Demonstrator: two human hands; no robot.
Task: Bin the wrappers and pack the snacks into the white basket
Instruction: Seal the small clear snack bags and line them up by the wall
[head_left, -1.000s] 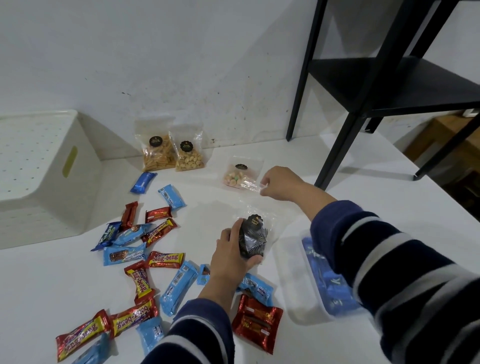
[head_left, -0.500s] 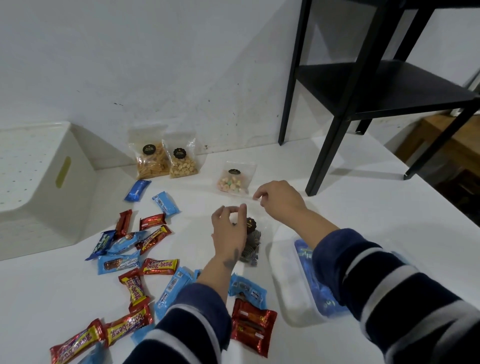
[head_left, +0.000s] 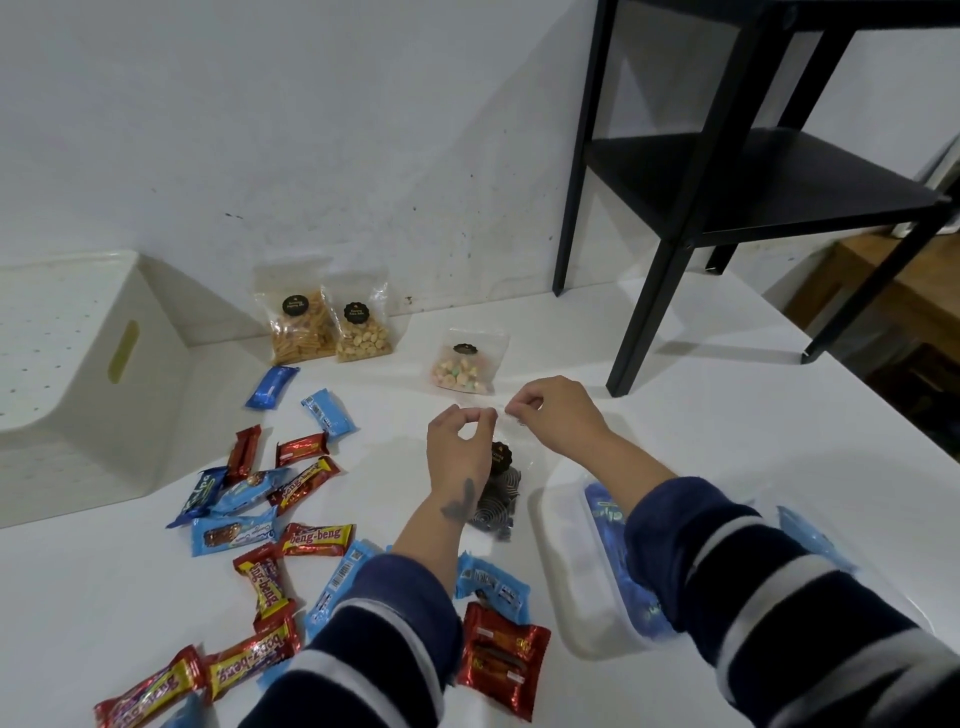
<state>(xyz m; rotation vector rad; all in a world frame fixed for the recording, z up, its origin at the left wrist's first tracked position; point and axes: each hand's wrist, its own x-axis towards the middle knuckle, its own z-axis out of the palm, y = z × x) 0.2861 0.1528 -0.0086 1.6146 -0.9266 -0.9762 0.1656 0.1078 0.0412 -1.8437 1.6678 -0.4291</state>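
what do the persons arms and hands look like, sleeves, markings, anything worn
Both arms wear long dark navy sleeves with broad pale grey-white stripes across them, pushed back so the forearms are bare. The left hand has a dark tattoo on the inner wrist just below it, its shape too blurred to make out. The right hand shows no marking. No rings, watch or gloves can be seen on either.

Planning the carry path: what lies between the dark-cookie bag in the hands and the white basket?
Head view: loose snack bars lie scattered on the table between the cookie bag and the white basket.

four clear snack bags (head_left: 304, 327), one basket (head_left: 78, 384)
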